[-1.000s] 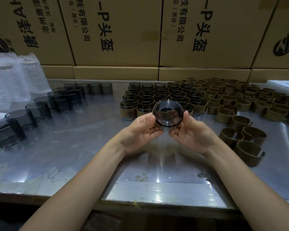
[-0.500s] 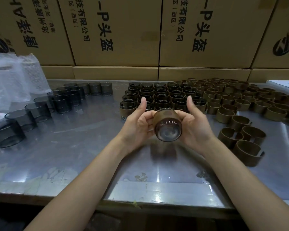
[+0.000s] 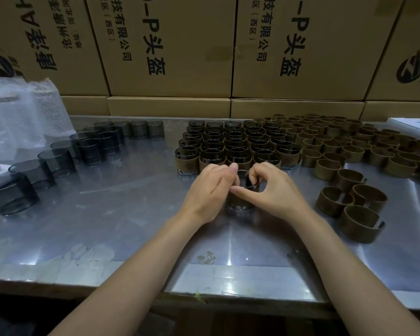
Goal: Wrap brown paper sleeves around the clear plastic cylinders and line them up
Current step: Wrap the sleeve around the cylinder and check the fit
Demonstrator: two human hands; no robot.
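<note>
— Head view: how far is the work?

— My left hand (image 3: 210, 187) and right hand (image 3: 273, 190) pinch one sleeved cylinder (image 3: 243, 197), standing on the bench (image 3: 107, 226) before the finished block (image 3: 235, 146). Bare cylinders (image 3: 56, 161) wait left, empty sleeves (image 3: 349, 154) right; I judge much remains.

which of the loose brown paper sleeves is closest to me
The sleeve at the front of the right-hand cluster, nearest the table's front edge; the other loose sleeves all lie behind it.
</note>
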